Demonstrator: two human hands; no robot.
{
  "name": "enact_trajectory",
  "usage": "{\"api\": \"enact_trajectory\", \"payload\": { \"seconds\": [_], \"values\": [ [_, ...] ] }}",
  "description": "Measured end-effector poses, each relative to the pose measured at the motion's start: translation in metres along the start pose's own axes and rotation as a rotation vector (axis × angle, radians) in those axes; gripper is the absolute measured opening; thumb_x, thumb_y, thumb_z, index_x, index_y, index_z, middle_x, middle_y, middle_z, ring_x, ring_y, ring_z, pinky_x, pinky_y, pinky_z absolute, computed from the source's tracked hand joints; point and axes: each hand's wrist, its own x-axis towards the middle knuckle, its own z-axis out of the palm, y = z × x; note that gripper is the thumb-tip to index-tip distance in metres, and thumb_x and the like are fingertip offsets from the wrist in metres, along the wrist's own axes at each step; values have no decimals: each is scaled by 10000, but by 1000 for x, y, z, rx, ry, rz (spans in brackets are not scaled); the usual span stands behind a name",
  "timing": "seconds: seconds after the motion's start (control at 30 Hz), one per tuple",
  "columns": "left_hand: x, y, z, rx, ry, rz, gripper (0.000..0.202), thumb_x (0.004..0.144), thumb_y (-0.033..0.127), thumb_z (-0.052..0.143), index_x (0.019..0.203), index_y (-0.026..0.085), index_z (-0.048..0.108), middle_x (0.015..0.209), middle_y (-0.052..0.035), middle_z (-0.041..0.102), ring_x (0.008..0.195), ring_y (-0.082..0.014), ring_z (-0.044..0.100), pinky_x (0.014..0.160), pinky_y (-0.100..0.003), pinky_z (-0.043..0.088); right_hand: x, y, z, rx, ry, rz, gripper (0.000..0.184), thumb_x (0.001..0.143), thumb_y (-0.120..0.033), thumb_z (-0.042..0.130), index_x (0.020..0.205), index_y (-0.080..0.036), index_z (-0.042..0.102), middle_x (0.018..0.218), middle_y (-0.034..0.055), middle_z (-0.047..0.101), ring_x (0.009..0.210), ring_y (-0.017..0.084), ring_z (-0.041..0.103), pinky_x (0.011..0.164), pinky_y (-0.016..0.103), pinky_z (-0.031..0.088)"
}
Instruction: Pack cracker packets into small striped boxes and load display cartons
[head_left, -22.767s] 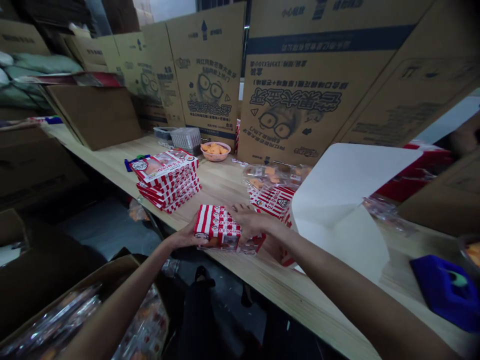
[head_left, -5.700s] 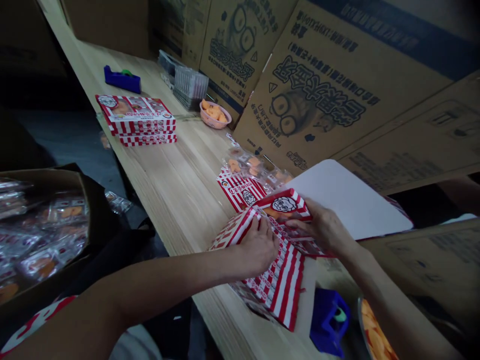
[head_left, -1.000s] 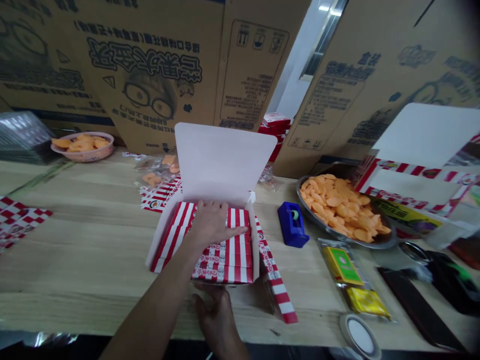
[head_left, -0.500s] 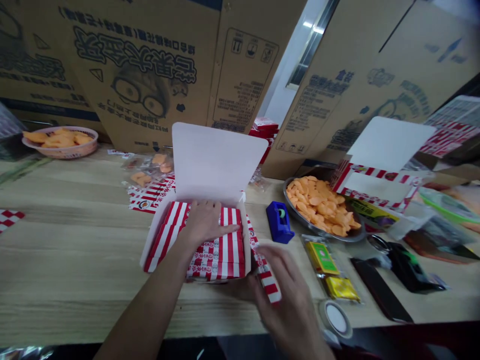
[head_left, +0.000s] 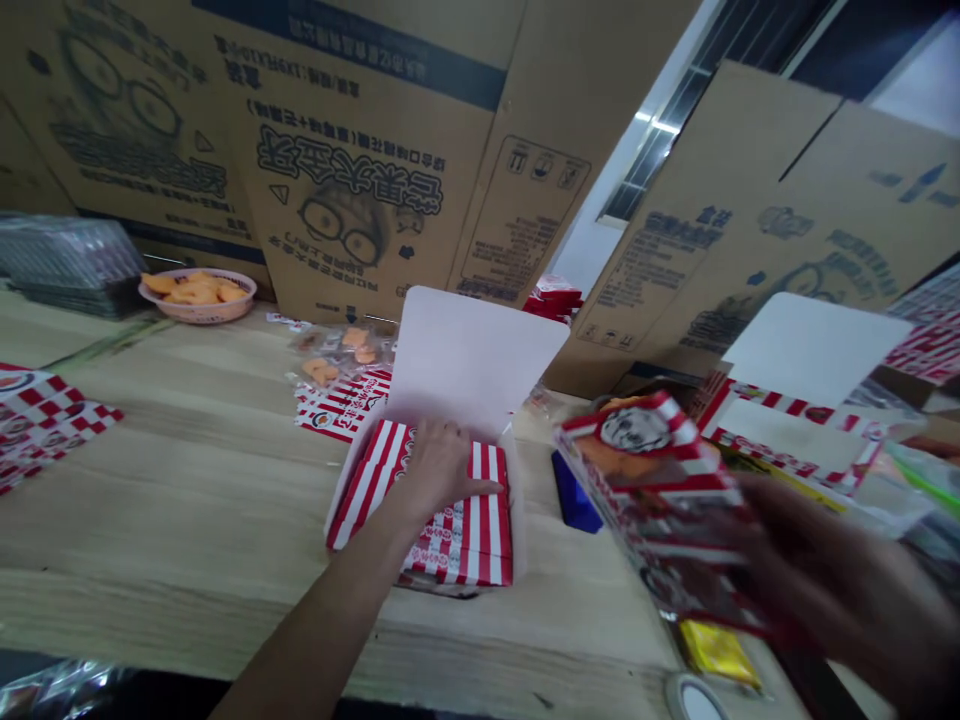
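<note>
Left hand [head_left: 442,470] flat, fingers spread, on striped packs [head_left: 457,520] filling most of the open white box [head_left: 472,360]. Right hand [head_left: 840,590] gripping one more pack [head_left: 660,490] (blurred, probably bound there). Lid not yet closed.

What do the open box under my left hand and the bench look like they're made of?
The open box looks like thin paperboard: matte white inside, with a creased, upright lid. The bench shows pale wood grain with a smooth matte finish; whether solid wood or laminate, I cannot tell. The left hand rests on the striped packs inside.
</note>
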Motion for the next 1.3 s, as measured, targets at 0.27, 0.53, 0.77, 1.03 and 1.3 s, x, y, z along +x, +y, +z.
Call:
{"api": "enact_trajectory", "payload": {
  "seconds": [0.27,0.53,0.77,1.03,1.3],
  "values": [
    [-2,9,-5,19,-104,24,748,810,756,371,806,103,736,830,-212,677,836,-323,601,722,-422,432,132,-96,64,505,203,-365,197,850,-311,584,1016,-211,547,907,51,649,795,180,632,715,296,524],
    [-2,13,-17,-68,-187,37,562,801,653,532,831,142,763,817,-180,701,861,-333,633,787,-456,463,170,-102,106,39,-308,-443,292,886,-239,467,1146,-166,577,913,80,711,787,189,662,686,256,465],
    [-4,15,-20,-123,-221,97,449,810,565,589,812,144,747,733,-160,699,784,-319,657,784,-510,483,194,-103,103,-80,-418,-561,371,874,-259,458,1212,-180,589,941,79,737,755,197,687,619,251,471],
    [-2,18,-15,-167,-239,134,298,864,409,595,792,161,743,694,-125,707,669,-266,659,722,-493,508,198,-112,116,-276,-390,-634,328,864,-244,477,1158,-190,612,864,93,742,729,231,696,603,278,467],
    [-5,19,-24,-151,-262,163,264,851,386,620,781,160,738,634,-92,691,589,-244,630,661,-467,505,195,-97,118,-122,-531,-585,396,859,-249,441,1227,-186,577,854,68,740,698,217,699,585,269,486]
  ]
}}
